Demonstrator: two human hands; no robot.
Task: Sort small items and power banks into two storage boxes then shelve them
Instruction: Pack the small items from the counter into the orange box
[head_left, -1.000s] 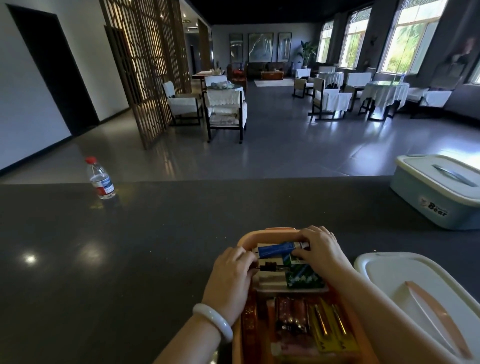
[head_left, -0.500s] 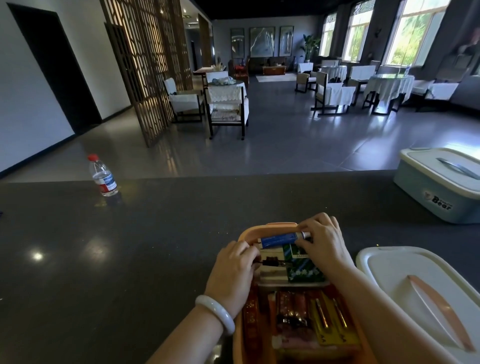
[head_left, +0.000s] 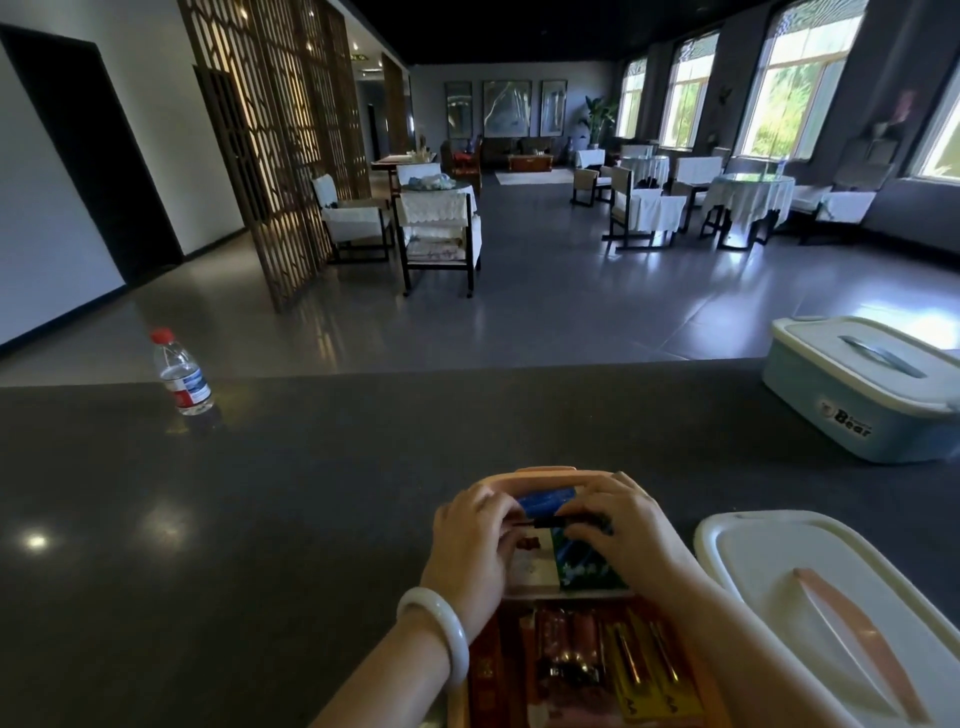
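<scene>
An orange storage box stands open at the near edge of the dark counter. Inside it lie a blue tube, a green packet, copper-coloured batteries and yellow battery packs. My left hand and my right hand are both at the box's far end, fingers curled. Between them they pinch a slim dark item, one hand at each end. What it is I cannot tell.
The box's white lid with an orange handle lies just to the right. A blue-green lidded box marked Bear stands at the counter's far right. A water bottle stands far left. Beyond the counter is a room of chairs and tables.
My right hand has left the blue tube, which now lies at the box's far end. Both hands have closed in on the slim dark item in front of it.
</scene>
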